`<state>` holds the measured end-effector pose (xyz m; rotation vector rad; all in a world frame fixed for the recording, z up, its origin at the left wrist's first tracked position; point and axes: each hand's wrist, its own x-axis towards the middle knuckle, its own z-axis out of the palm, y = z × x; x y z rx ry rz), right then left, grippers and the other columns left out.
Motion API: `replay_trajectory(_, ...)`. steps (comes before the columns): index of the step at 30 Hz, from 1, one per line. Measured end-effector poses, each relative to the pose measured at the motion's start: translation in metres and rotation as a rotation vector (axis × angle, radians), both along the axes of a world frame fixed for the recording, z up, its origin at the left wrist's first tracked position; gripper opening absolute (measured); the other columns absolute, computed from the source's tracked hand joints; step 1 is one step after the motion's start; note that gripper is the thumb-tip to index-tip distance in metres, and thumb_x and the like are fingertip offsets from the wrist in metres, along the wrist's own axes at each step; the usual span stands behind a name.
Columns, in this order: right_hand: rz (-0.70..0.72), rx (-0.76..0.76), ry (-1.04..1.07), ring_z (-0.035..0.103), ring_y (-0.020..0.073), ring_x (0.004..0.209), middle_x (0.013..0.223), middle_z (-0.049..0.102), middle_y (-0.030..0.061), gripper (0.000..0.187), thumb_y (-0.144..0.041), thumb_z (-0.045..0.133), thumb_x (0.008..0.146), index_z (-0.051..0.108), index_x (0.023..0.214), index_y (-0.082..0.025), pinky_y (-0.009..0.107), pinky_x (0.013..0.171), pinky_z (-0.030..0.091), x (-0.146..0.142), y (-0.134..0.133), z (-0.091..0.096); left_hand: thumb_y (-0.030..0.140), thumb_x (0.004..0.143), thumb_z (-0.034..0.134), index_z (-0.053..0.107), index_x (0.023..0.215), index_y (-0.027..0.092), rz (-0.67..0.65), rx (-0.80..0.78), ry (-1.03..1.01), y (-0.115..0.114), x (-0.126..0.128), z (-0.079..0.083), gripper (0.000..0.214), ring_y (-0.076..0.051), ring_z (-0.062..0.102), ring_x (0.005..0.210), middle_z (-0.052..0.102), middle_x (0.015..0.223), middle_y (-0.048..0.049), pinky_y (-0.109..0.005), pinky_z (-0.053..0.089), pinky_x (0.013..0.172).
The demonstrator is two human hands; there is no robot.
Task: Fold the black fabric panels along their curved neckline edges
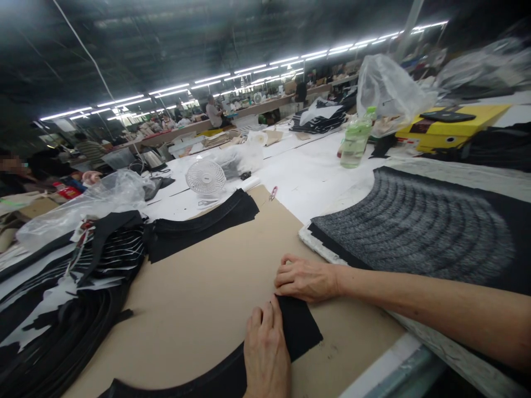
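Note:
A curved piece of black fabric [299,326] lies on a tan board, running from beneath my hands toward the lower left. My left hand [267,349] rests on its upper edge, fingers close together, fingertips pressed along the edge. Just beyond, my right hand [306,279] has its fingers curled in a pinch at the same edge; its thumb is mostly hidden. The two hands' fingertips nearly meet. Another curved black stack [203,224] lies on the board farther away.
The tan board [199,298] covers the near table. At left is a heap of black strips [70,320]; at right, grey-dusted black panels [418,226]. Behind stand a white fan [206,177], pink snips [273,193], a green bottle [357,141] and a yellow box [460,130].

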<state>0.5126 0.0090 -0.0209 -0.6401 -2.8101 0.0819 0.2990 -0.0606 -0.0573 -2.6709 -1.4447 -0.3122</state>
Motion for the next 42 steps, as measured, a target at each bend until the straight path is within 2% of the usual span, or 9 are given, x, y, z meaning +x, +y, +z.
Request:
replay_trajectory(6,-0.123,-0.039,0.026,0.055,0.0187,0.094,0.098,0.065,0.0062,0.019,-0.024,0.05,0.093,0.059,0.109,-0.017,0.036,0.088,0.03,0.005,-0.003,0.003,0.0,0.089,0.036,0.057,0.126,0.012,0.076,-0.168,-0.196,0.008,-0.005,0.013,0.044,-0.019,0.054,0.088,0.06,0.095,-0.0069,-0.031,0.045,0.083)
replay_trajectory(12,-0.15,-0.057,0.019,0.056,0.0186,0.097,0.1,0.065,0.0058,0.02,-0.025,0.056,0.091,0.061,0.109,-0.019,0.036,0.089,0.031,0.005,-0.001,0.004,-0.003,0.087,0.036,0.058,0.125,0.017,0.054,-0.203,-0.213,0.018,0.001,0.02,0.048,-0.019,0.054,0.089,0.059,0.095,-0.006,-0.03,0.046,0.083)
replay_trajectory(21,-0.152,-0.039,-0.008,0.056,0.0177,0.096,0.1,0.065,0.0047,0.021,-0.021,0.052,0.092,0.062,0.11,-0.02,0.036,0.088,0.031,0.009,0.0,0.003,-0.002,0.083,0.045,0.059,0.124,0.018,0.01,-0.113,-0.082,0.015,0.002,0.015,0.048,-0.02,0.051,0.087,0.06,0.096,-0.0057,-0.033,0.042,0.08)
replay_trajectory(29,-0.15,0.023,-0.074,0.055,0.0184,0.09,0.097,0.063,0.0059,0.025,-0.011,0.05,0.09,0.062,0.11,-0.022,0.039,0.091,0.033,0.002,-0.007,0.008,-0.003,0.08,0.048,0.056,0.125,0.012,-0.04,-0.002,-0.018,0.015,0.003,0.006,0.049,-0.021,0.05,0.086,0.061,0.098,-0.0064,-0.034,0.041,0.079)
replay_trajectory(34,-0.254,0.075,-0.095,0.053,0.0216,0.094,0.097,0.062,0.0079,0.024,-0.01,0.043,0.094,0.06,0.11,-0.016,0.053,0.104,0.026,-0.01,-0.026,0.002,-0.004,0.077,0.05,0.056,0.124,0.009,-0.048,0.068,0.015,0.013,0.004,0.002,0.049,-0.021,0.05,0.087,0.062,0.099,-0.0071,-0.035,0.041,0.078)
replay_trajectory(38,-0.367,0.115,-0.089,0.052,0.0216,0.104,0.106,0.061,0.0079,0.03,-0.005,0.042,0.091,0.058,0.114,-0.017,0.054,0.112,0.019,-0.017,-0.041,-0.001,-0.004,0.075,0.051,0.057,0.123,0.009,-0.063,0.13,0.0,0.011,0.005,-0.001,0.05,-0.021,0.049,0.086,0.062,0.1,-0.0061,-0.035,0.041,0.078)
replay_trajectory(42,-0.404,0.116,-0.1,0.048,0.0243,0.118,0.116,0.06,0.0096,0.038,-0.004,0.042,0.088,0.054,0.123,-0.015,0.054,0.116,0.014,-0.02,-0.048,-0.002,-0.004,0.073,0.053,0.057,0.123,0.009,-0.051,0.152,-0.012,0.011,0.006,-0.003,0.052,-0.022,0.049,0.087,0.062,0.099,-0.0057,-0.036,0.041,0.079)
